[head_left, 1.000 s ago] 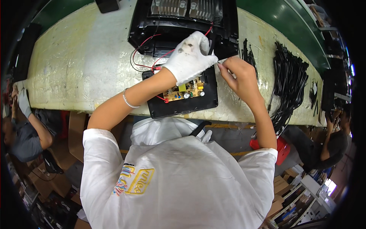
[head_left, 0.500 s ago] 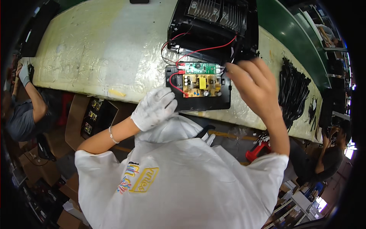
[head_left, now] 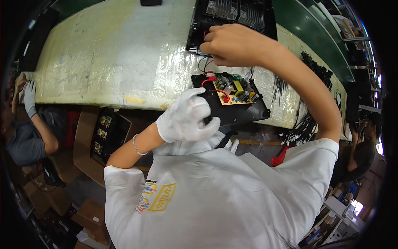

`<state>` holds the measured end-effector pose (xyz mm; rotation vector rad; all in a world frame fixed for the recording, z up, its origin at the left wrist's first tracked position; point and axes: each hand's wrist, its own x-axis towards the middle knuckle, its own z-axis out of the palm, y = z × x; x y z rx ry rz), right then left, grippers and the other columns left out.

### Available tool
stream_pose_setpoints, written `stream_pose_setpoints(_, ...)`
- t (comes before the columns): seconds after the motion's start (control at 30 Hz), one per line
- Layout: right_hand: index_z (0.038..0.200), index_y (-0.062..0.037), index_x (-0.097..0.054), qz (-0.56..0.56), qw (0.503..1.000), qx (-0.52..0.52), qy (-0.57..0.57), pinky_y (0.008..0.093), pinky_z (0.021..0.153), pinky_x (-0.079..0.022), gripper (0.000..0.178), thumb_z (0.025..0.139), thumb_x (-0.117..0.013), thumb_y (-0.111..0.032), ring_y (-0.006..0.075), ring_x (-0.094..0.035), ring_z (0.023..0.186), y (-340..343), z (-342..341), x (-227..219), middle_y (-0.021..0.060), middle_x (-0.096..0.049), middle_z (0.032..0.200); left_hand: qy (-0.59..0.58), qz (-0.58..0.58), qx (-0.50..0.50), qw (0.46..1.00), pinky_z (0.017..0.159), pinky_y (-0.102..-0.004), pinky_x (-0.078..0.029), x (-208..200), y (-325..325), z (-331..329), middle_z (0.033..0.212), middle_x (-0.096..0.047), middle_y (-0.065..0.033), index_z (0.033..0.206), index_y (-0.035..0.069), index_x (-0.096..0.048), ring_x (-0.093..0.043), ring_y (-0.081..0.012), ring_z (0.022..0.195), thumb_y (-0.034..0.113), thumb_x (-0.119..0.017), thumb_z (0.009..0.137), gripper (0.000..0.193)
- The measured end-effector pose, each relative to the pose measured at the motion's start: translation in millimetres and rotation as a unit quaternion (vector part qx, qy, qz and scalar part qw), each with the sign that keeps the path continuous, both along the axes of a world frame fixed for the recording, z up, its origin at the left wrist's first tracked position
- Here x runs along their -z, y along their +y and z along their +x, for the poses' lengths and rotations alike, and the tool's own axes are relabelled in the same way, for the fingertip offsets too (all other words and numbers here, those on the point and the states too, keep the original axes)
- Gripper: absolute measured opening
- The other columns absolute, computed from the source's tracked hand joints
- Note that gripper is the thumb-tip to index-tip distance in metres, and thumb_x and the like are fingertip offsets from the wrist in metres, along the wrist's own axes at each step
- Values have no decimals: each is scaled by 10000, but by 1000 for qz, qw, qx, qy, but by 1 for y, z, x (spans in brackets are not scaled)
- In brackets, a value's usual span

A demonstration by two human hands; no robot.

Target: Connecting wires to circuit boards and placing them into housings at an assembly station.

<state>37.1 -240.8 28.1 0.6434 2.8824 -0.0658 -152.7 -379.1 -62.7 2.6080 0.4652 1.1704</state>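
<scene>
My left hand (head_left: pixel 187 117), in a white glove, is beside the near left corner of a black panel (head_left: pixel 238 118). Its index finger and thumb stand apart, with nothing plainly gripped. The panel lies at an angle on the table, carrying a tan circuit board (head_left: pixel 232 92) with a yellow transformer; a green board shows partly behind it. Red wires (head_left: pixel 218 90) end in red plugs. My bare right hand (head_left: pixel 230 45) is closed over the near edge of a black housing (head_left: pixel 268 25) with metal fins. Thin wires run beneath it, and what its curled fingers hold is hidden.
Black cable ties or leads (head_left: pixel 304 114) lie heaped on the table at the right. A cardboard box (head_left: pixel 85 143) with circuit boards in a black tray stands below the table's left part. One person works at the far left (head_left: pixel 31 124), another sits at the right (head_left: pixel 360 151).
My right hand has swung left and away from me, from the boards' right end to the housing. The panel has turned clockwise and sits farther right. The left hand's fingers have spread apart.
</scene>
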Motion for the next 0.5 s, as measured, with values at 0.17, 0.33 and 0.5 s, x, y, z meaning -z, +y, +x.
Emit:
stream_pose_setpoints(0.17, 875, -2, -586, -186, 976, 19, 115, 462, 784, -476, 137, 831, -618, -128, 350, -595, 913, 7, 26, -7, 153, -599, 869, -146, -172, -69, 972, 887, -410, -476, 9, 18, 8, 1138, -566, -156, 1019, 60, -616, -570, -331, 991, 146, -729, 648, 397)
stream_pose_setpoints(0.33, 1025, -5, -586, -185, 975, 115, 42, 472, 709, -494, 249, 835, -655, -151, 382, -644, 850, 1, 24, 15, 178, -664, 871, -72, -71, 46, 994, 881, -459, -463, 9, 31, 16, 1074, -567, -104, 969, 75, -658, -565, -317, 985, 224, -735, 591, 414)
stream_pose_setpoints(0.5, 825, 31, -573, -276, 956, 75, 65, 403, 631, -465, 182, 831, -596, -149, 307, -599, 700, 17, 36, -5, 158, -596, 732, -75, -36, 18, 996, 882, -453, -463, -1, 38, 19, 1075, -542, -107, 935, 81, -642, -557, -315, 979, 198, -787, 547, 430)
